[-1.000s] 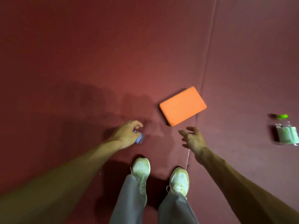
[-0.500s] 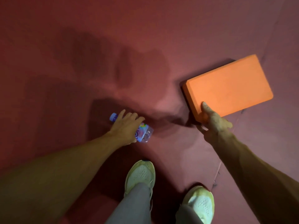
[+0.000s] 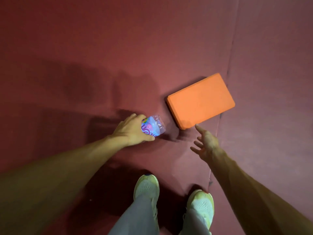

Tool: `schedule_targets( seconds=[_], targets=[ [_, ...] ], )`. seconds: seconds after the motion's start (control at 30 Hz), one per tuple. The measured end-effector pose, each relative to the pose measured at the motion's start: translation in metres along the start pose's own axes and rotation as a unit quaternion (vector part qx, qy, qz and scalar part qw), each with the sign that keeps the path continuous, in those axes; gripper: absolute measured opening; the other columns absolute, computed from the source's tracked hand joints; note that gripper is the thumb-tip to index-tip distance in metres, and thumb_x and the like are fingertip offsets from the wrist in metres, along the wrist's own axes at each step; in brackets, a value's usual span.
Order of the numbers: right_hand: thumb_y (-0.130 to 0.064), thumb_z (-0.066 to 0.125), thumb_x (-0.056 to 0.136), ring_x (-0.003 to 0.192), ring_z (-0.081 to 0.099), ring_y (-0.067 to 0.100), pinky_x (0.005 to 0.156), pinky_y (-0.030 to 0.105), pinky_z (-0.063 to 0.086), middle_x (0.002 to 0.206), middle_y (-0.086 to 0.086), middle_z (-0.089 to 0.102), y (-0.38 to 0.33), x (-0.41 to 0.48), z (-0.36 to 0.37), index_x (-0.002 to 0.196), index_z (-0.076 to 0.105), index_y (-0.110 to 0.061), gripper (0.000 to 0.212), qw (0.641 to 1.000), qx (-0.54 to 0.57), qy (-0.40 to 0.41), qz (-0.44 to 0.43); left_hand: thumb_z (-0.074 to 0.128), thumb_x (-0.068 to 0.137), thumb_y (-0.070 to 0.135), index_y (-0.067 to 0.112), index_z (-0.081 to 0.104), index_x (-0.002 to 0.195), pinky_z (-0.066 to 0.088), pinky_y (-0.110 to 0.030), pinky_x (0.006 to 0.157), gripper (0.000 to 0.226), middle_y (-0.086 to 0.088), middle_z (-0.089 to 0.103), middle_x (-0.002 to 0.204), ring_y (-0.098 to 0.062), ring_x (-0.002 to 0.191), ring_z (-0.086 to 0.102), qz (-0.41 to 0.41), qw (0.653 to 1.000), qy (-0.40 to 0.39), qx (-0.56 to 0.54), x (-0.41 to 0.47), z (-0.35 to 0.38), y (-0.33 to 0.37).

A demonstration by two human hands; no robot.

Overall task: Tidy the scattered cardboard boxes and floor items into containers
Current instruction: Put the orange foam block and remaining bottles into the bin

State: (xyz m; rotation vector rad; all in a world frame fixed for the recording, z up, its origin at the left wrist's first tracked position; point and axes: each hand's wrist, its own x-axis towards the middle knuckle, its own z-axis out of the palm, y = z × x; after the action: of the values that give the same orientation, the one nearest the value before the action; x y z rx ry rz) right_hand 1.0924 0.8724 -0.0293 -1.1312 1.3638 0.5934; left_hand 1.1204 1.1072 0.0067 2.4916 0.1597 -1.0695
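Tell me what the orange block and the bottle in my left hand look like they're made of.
The orange block looks like dense foam: matte, even colour, no glare, rounded edges; painted wood or plastic can't be ruled out. The bottle gripped by the left hand looks like thin clear plastic: see-through ribbed wall with glints, printed label.

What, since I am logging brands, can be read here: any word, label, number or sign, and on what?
Bottle: purple lettering on its label, blurred and partly covered by the left hand; not readable.
Orange block: no text visible.
Nothing else carries readable text.
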Motion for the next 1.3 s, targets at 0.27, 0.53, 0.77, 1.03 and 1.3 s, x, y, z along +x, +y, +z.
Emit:
schedule_targets(
  seconds=[0.27, 0.53, 0.77, 1.03, 1.3],
  targets=[
    [-0.028, 0.079, 0.074, 0.068, 0.061, 0.014, 0.057, 0.028, 0.049, 0.090, 0.005, 0.067, 0.004, 0.077, 0.038, 0.085, 0.059, -0.014, 0.027, 0.991, 0.059, -0.013, -0.123, 0.075, 0.068, 0.050, 0.021, 0.071, 0.106, 0.035, -0.014, 0.086, 0.049, 0.011, 0.070, 0.109, -0.003, 0.106, 0.057, -0.032, 0.906, -0.001, -0.422, 0.098, 0.034, 0.026],
    [-0.023, 0.081, 0.072, 0.072, 0.065, 0.015, 0.062, 0.031, 0.058, 0.094, 0.005, 0.068, -0.013, 0.032, -0.005, 0.110, 0.060, -0.006, 0.047, 0.986, 0.105, -0.070, -0.107, 0.064, 0.080, 0.053, 0.030, 0.059, 0.107, 0.036, -0.023, 0.091, 0.036, 0.012, 0.069, 0.109, -0.009, 0.103, 0.064, 0.025, 0.891, -0.065, -0.449, 0.079, 0.006, 0.069],
    [-0.041, 0.092, 0.047, 0.094, 0.067, 0.022, 0.080, 0.045, 0.058, 0.108, 0.005, 0.067, -0.030, -0.108, -0.139, 0.122, 0.057, -0.009, 0.089, 0.962, -0.094, 0.106, -0.232, 0.075, 0.064, 0.050, 0.018, 0.056, 0.123, 0.053, -0.035, 0.086, 0.070, -0.008, 0.071, 0.110, -0.022, 0.095, 0.070, 0.009, 0.870, -0.148, -0.470, -0.044, -0.029, 0.142],
    [-0.037, 0.086, 0.064, 0.090, 0.059, 0.021, 0.075, 0.036, 0.051, 0.105, 0.004, 0.059, 0.017, -0.246, -0.287, 0.127, 0.053, -0.008, 0.077, 0.948, -0.060, 0.218, -0.224, 0.079, 0.055, 0.055, 0.015, 0.059, 0.107, 0.054, -0.039, 0.076, 0.069, -0.004, 0.068, 0.096, -0.019, 0.077, 0.062, 0.069, 0.917, -0.135, -0.370, -0.189, -0.022, 0.264],
    [-0.050, 0.073, 0.075, 0.078, 0.067, 0.010, 0.066, 0.025, 0.053, 0.093, -0.001, 0.072, 0.186, -0.315, -0.422, 0.110, 0.068, -0.013, 0.051, 0.951, 0.097, 0.209, -0.204, 0.084, 0.062, 0.044, 0.013, 0.059, 0.109, 0.055, -0.032, 0.076, 0.062, -0.002, 0.069, 0.101, -0.013, 0.078, 0.065, 0.208, 0.955, -0.125, -0.171, -0.345, 0.091, 0.332]
  ],
)
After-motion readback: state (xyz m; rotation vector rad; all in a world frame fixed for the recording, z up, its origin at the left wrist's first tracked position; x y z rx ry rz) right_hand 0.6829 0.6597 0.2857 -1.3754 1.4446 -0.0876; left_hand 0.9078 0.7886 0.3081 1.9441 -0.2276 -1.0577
